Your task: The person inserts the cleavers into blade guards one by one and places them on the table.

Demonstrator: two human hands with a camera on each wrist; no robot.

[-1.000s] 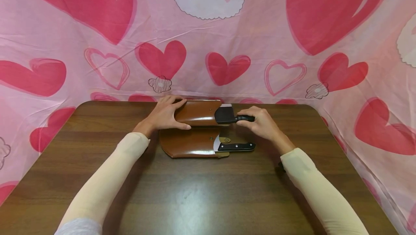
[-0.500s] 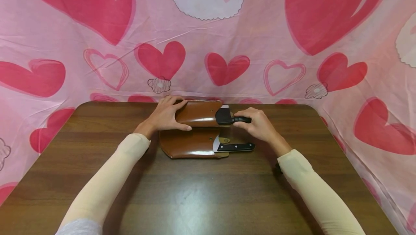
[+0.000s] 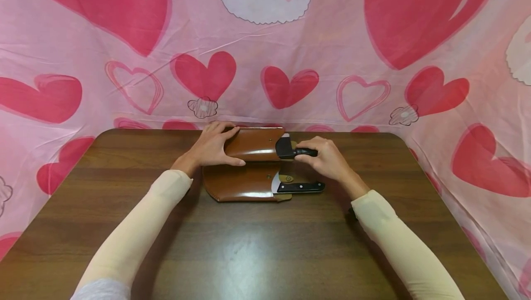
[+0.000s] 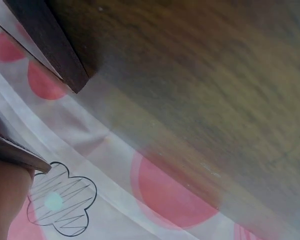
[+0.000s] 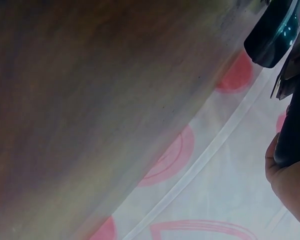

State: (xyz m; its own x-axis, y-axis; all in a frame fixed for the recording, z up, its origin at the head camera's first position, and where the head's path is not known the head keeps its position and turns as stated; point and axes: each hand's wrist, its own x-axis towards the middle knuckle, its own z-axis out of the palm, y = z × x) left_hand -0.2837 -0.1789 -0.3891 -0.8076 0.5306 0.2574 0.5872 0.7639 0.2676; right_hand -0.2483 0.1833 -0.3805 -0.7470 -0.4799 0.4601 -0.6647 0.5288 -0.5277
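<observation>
In the head view my left hand (image 3: 211, 145) grips the left end of a brown leather sheath (image 3: 255, 145), fingers along its far edge and thumb along its near edge. A broad-bladed cleaver (image 3: 284, 147) sits in this sheath, most of its blade hidden inside. My right hand (image 3: 327, 158) pinches its black handle (image 3: 306, 152), also visible as a dark handle (image 5: 296, 125) in the right wrist view. Nearer to me lies a second brown sheath (image 3: 244, 182) holding another cleaver, whose riveted black handle (image 3: 302, 188) points right.
Both sheaths are at the back of a wooden table (image 3: 244, 249), close to its far edge. Right behind that edge hangs a pink cloth (image 3: 249, 92) printed with hearts, which also runs along the sides.
My right hand has moved left with the cleaver, so less of its blade shows outside the sheath. My left hand stays on the sheath; the nearer sheath has not moved.
</observation>
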